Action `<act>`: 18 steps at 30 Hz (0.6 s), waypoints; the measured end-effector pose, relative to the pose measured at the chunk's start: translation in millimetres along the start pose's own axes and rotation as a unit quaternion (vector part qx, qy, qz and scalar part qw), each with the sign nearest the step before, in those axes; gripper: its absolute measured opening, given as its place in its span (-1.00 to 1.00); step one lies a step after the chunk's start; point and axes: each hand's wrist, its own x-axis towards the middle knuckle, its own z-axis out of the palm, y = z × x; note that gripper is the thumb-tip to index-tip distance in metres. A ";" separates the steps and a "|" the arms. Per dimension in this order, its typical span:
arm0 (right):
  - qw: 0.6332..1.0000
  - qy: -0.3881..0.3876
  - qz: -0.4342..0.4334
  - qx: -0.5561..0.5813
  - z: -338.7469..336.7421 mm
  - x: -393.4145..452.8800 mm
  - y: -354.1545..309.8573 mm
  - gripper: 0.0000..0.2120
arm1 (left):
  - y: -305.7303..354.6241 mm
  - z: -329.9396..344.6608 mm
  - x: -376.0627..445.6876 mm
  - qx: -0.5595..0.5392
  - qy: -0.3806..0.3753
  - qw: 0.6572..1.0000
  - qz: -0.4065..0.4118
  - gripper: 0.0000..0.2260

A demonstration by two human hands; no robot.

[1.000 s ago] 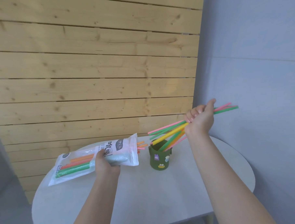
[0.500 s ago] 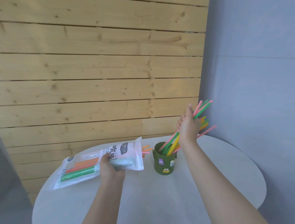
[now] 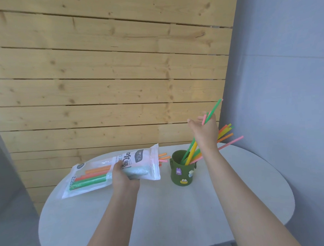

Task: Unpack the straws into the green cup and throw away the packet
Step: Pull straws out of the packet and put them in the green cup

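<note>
The straws (image 3: 191, 153) have dropped into the green cup (image 3: 181, 170); right hand (image 3: 204, 130) raised, loosely pinching two; left hand (image 3: 122, 177) grips the packet (image 3: 96, 174).

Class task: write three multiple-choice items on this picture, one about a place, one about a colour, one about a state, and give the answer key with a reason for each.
1. Where does the green cup stand on the table?
A. right of the packet's open end
B. left of the packet
C. on top of the packet

2. What colour is the straw poking highest above the right hand?
A. blue
B. green
C. white

3. What is the state of the straw packet?
A. sealed and full
B. empty and crumpled
C. open, straws still inside

Answers: 1 A, the cup sits just beyond the packet's mouth. 2 B, the highest tip is green. 3 C, orange straw ends stick out of the mouth while the left hand keeps a grip on the packet.
</note>
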 end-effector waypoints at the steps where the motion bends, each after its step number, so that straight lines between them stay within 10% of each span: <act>1: 1.000 0.009 -0.016 0.003 -0.9 -0.1 -1.7 -0.50 | -0.5 0.4 -0.5 0.000 -0.002 1.000 -0.002 -0.88; 6: 0.999 -0.025 -0.018 -0.038 -2.7 3.0 -0.7 -0.78 | -1.4 1.1 -1.8 0.005 0.000 1.000 -0.008 -0.89; 18: 0.996 -0.017 -0.044 -0.080 -11.8 5.8 -7.3 -0.66 | -3.5 0.3 -1.0 0.009 0.007 1.000 -0.012 -0.88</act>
